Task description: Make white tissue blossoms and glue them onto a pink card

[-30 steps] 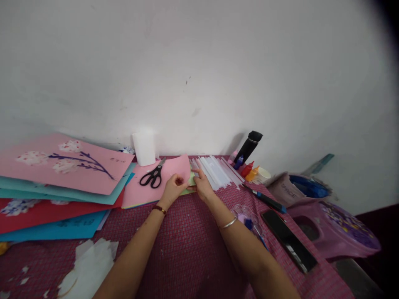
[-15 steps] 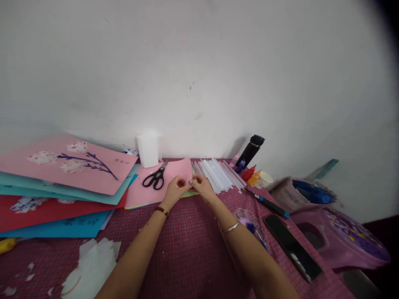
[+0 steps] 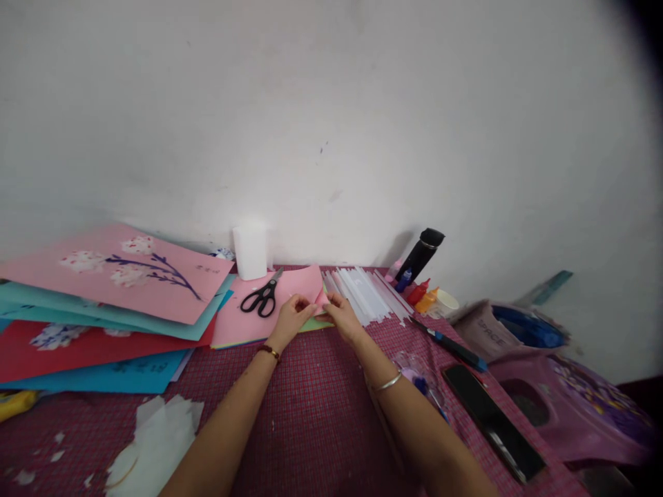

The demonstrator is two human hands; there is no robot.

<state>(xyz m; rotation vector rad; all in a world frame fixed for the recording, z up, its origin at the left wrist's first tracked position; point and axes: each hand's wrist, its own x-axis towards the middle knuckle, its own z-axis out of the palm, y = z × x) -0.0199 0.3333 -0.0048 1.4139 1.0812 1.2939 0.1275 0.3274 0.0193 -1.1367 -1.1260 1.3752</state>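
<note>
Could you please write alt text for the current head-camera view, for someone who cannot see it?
A person's left hand and right hand meet at the lifted right edge of a pink sheet, pale green paper showing below. Black-handled scissors lie on the sheet, between flower-decorated papers at left and white strips at right.

the left hand [image 3: 291,322] and right hand [image 3: 344,319] pinch the lifted right end of a pink sheet [image 3: 231,326], green paper [image 3: 317,324] showing beneath; on the worktop [image 3: 311,393], black scissors [image 3: 260,298] rest on the sheet, white strips [image 3: 365,295] lie just beyond the right hand, and a phone [image 3: 489,420] lies farther right, near a slim black bottle [image 3: 417,258]'s side of the cloth
</note>
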